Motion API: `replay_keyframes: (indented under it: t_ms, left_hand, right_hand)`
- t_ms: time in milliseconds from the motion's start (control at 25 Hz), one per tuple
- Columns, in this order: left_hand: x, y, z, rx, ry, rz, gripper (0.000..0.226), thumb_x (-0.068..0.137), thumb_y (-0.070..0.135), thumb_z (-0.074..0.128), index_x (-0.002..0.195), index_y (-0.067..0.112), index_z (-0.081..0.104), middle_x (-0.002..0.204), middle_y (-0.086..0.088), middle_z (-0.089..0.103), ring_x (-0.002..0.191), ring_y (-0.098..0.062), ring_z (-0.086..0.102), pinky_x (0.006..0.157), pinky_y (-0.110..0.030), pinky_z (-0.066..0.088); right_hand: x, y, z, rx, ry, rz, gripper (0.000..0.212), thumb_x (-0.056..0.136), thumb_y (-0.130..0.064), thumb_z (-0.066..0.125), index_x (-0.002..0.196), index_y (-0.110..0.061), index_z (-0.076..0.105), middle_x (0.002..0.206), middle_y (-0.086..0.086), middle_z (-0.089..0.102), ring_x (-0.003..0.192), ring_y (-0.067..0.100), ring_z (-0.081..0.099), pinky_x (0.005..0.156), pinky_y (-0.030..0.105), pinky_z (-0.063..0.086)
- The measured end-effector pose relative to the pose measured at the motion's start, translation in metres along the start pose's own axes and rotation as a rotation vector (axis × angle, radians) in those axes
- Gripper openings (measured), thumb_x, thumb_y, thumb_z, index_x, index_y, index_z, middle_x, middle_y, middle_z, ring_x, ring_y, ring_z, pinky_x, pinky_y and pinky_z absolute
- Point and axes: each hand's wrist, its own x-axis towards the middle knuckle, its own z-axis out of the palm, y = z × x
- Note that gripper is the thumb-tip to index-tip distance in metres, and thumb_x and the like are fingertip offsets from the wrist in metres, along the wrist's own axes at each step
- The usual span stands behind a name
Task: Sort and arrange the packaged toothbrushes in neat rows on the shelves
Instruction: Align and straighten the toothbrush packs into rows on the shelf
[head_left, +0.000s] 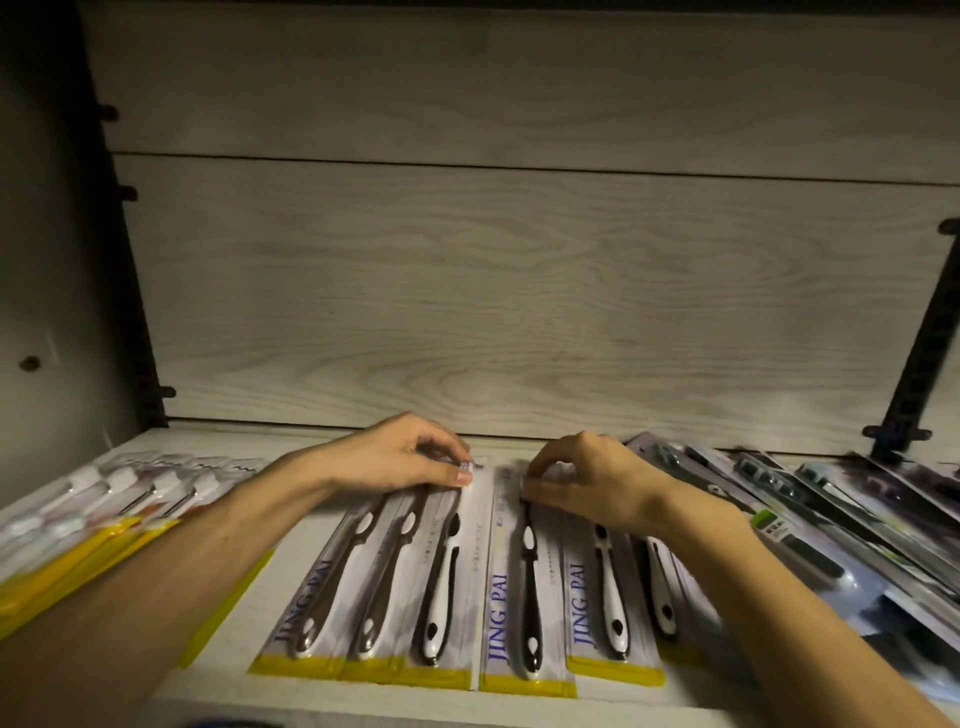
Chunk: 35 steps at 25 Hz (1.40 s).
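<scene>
1. Left hand (400, 457) is pinching the top of the white-handled JING PAI toothbrush pack (447, 577), mid-shelf (306, 525).
2. Right hand (587, 480) is curling round the black-handled pack's (527, 587) top.
3. Probably light, slick, bendy cards, so I'm guessing edges are best for gripping.

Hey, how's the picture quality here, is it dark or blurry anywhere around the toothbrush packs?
Head view: dim overall, the left shelf wall in shadow; the middle toothbrush packs under the left hand and right hand read sharp, the left-edge packs and right-edge packs smear; wide-angle lens bends the shelf's back panel seam.
</scene>
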Motion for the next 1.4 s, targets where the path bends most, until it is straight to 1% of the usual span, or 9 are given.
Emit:
replay_keyframes:
  t_ms: [120,240,400,520,640,720,920,1120,1400]
  left_hand:
    - [0.002,-0.001,0.005,0.082,0.017,0.047,0.026,0.085,0.034,0.078,0.104,0.016,0.078,0.114,0.004,0.073,0.11,-0.006,0.065,0.105,-0.029,0.046]
    - [0.004,-0.005,0.008,0.213,0.054,0.07,0.044,0.077,0.064,0.07,0.104,0.03,0.077,0.109,0.017,0.073,0.106,0.001,0.065,0.101,-0.037,0.05]
    - [0.005,-0.008,0.009,0.332,0.091,0.07,0.04,0.075,0.077,0.061,0.096,0.045,0.073,0.103,0.024,0.071,0.099,0.005,0.065,0.094,-0.039,0.054]
    - [0.004,-0.004,0.012,0.38,0.109,0.077,0.063,0.07,0.091,0.049,0.107,0.044,0.069,0.111,0.022,0.068,0.104,0.004,0.063,0.096,-0.037,0.053]
    - [0.005,0.002,0.02,0.439,0.129,0.085,0.075,0.078,0.086,0.045,0.131,0.035,0.06,0.132,0.018,0.059,0.119,0.001,0.055,0.103,-0.032,0.047]
    - [0.007,0.005,0.028,0.447,0.101,0.131,0.072,0.083,0.085,0.042,0.134,0.035,0.058,0.134,0.018,0.058,0.12,0.001,0.054,0.103,-0.034,0.048]
    - [0.009,0.004,0.034,0.385,0.097,0.166,0.065,0.081,0.084,0.044,0.118,0.037,0.07,0.121,0.021,0.064,0.109,0.003,0.06,0.093,-0.037,0.053]
    - [0.012,0.002,0.029,0.314,0.138,0.128,0.047,0.079,0.069,0.065,0.109,0.035,0.076,0.116,0.025,0.067,0.109,0.007,0.06,0.1,-0.032,0.05]
    - [0.012,-0.005,0.021,0.276,0.169,0.079,0.055,0.064,0.075,0.061,0.099,0.036,0.079,0.115,0.022,0.069,0.109,0.007,0.061,0.102,-0.031,0.048]
  right_hand:
    - [0.001,-0.01,0.007,-0.037,0.05,-0.049,0.046,0.083,-0.067,0.058,0.108,-0.031,0.072,0.11,-0.007,0.072,0.102,0.019,0.066,0.089,0.038,0.053]
    - [0.0,-0.016,0.012,-0.052,0.052,-0.053,0.064,0.074,-0.077,0.042,0.108,-0.032,0.07,0.112,-0.005,0.071,0.103,0.022,0.066,0.087,0.041,0.054]
    - [-0.003,-0.011,-0.004,-0.053,0.046,0.028,0.048,0.088,-0.057,0.059,0.123,-0.025,0.066,0.127,0.002,0.066,0.116,0.026,0.061,0.095,0.038,0.05]
    - [-0.009,0.003,-0.024,-0.122,-0.029,0.192,0.053,0.088,-0.05,0.065,0.131,-0.02,0.061,0.132,0.004,0.062,0.12,0.025,0.058,0.098,0.031,0.047]
    - [-0.013,0.007,-0.032,-0.223,-0.105,0.271,0.045,0.082,-0.052,0.066,0.114,-0.02,0.07,0.118,0.004,0.069,0.107,0.023,0.063,0.092,0.034,0.053]
    - [-0.014,0.004,-0.032,-0.234,-0.123,0.253,0.037,0.084,-0.044,0.065,0.111,-0.021,0.072,0.113,0.003,0.07,0.103,0.022,0.064,0.089,0.033,0.055]
    - [-0.009,-0.005,-0.02,-0.149,-0.086,0.137,0.034,0.092,-0.032,0.064,0.123,-0.019,0.069,0.123,0.004,0.067,0.115,0.021,0.061,0.089,0.025,0.046]
    - [-0.004,0.002,-0.013,-0.072,-0.026,0.096,0.036,0.091,-0.035,0.068,0.124,-0.019,0.07,0.125,0.0,0.068,0.116,0.018,0.061,0.096,0.026,0.046]
    - [0.004,0.003,0.002,-0.074,0.038,0.063,0.042,0.089,-0.044,0.068,0.127,-0.024,0.068,0.132,-0.001,0.066,0.123,0.021,0.058,0.102,0.031,0.046]
